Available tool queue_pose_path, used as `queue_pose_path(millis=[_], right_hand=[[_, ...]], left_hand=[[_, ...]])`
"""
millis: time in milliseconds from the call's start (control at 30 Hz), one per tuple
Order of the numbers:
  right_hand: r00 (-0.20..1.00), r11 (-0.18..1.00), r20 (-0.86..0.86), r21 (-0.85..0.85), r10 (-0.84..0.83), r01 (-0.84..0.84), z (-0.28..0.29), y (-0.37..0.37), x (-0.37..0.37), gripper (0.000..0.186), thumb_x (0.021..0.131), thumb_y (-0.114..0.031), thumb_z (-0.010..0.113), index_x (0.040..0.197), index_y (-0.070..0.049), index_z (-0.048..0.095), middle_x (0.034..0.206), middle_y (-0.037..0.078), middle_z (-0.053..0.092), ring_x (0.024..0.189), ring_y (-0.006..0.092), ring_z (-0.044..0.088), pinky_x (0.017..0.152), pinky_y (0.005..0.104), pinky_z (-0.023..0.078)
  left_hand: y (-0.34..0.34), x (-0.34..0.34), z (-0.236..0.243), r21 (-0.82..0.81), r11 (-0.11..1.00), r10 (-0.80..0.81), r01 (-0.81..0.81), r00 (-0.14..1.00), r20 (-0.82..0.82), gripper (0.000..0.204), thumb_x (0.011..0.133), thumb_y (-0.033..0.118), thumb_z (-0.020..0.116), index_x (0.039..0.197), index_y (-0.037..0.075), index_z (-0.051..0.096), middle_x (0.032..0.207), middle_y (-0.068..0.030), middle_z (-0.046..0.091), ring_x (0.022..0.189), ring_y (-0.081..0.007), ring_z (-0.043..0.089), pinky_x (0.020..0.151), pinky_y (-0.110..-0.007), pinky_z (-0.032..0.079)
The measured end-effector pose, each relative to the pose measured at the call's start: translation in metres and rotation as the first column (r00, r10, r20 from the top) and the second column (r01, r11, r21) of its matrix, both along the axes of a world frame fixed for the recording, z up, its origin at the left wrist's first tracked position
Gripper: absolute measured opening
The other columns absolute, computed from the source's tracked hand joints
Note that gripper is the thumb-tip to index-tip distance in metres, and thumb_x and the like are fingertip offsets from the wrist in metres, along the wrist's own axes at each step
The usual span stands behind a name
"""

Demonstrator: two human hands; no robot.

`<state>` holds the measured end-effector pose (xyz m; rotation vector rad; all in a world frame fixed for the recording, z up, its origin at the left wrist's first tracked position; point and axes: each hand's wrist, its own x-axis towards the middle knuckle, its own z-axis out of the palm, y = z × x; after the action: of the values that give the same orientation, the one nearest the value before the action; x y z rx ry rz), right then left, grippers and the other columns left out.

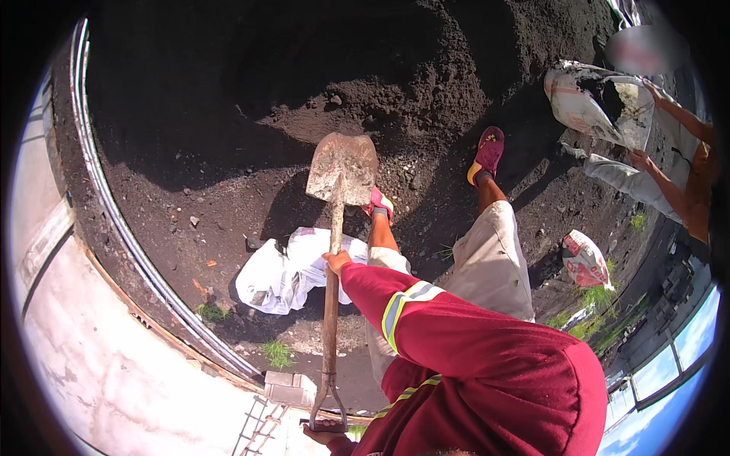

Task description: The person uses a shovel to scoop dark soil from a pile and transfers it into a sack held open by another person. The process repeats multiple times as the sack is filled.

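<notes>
My right hand (336, 261) is closed around the wooden shaft of a shovel (331, 304), its red sleeve with reflective stripes crossing my legs. My left hand (323, 429) grips the D-shaped handle at the bottom of the view, partly hidden. The dirt-crusted blade (341, 163) is raised near my red shoes (488, 152), over dark soil. Beside the shaft lies a crumpled white sack (266, 277).
A dark sand pile (426, 76) spans the top. At the right, another person's arms (669, 186) hold a torn white sack (574, 102); a red-and-white bag (584, 258) lies below. Long pipes (152, 273) and a pale concrete surface (91, 334) run along the left.
</notes>
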<state>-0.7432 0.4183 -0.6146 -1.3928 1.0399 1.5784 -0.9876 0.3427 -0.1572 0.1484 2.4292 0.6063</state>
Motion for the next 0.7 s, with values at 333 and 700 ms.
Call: queue_pose_path(millis=[333, 700], right_hand=[[0.892, 0.974, 0.419, -0.069, -0.169, 0.217, -0.089, -0.045, 0.415, 0.028, 0.087, -0.025, 0.067, 0.096, -0.003, 0.051, 0.073, 0.007, 0.055, 0.060, 0.0211, 0.058, 0.055, 0.0393, 0.051], [0.573, 0.700, 0.402, 0.433, -0.714, 0.568, 0.150, -0.175, 0.602, 0.025, 0.088, -0.023, 0.063, 0.099, -0.012, 0.044, 0.074, 0.004, 0.050, 0.058, 0.0185, 0.055, 0.052, 0.0385, 0.050]], left_hand=[[0.061, 0.239, -0.243, 0.046, 0.976, -0.203, 0.213, 0.812, 0.547, 0.051, 0.082, 0.062, 0.042, 0.062, 0.015, 0.041, 0.049, -0.0015, 0.037, 0.043, -0.0194, 0.038, 0.045, -0.035, 0.034], [0.029, 0.405, -0.121, 0.419, 0.767, -0.637, 0.486, 0.654, 0.408, 0.058, 0.087, 0.061, 0.040, 0.055, 0.013, 0.040, 0.047, -0.0018, 0.039, 0.041, -0.0166, 0.039, 0.042, -0.030, 0.033]])
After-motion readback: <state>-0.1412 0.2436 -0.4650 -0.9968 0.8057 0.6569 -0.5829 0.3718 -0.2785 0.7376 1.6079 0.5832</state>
